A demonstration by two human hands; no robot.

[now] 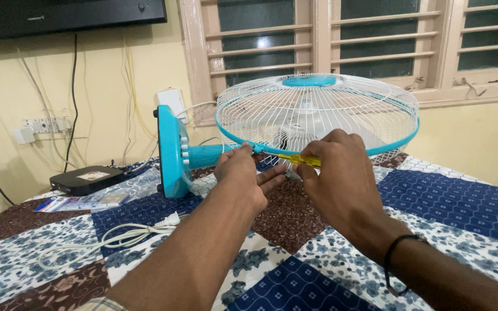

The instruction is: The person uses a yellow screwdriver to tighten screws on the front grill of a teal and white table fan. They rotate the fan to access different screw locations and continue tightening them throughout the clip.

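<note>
Looking like a room in a home, likely a bedroom. Showing a bed (451, 201) covered with a patchwork quilt in blue, brown and floral squares. Standing behind it, a pale yellow wall (110, 109) with loose cables hanging down and a white socket strip (46, 124). Sitting above, a louvred window (341, 34) in a worn wooden frame. Hanging at the top left, a dark flat screen (59, 14). Resting near the bed's far left edge, a small black box (87, 178).
</note>
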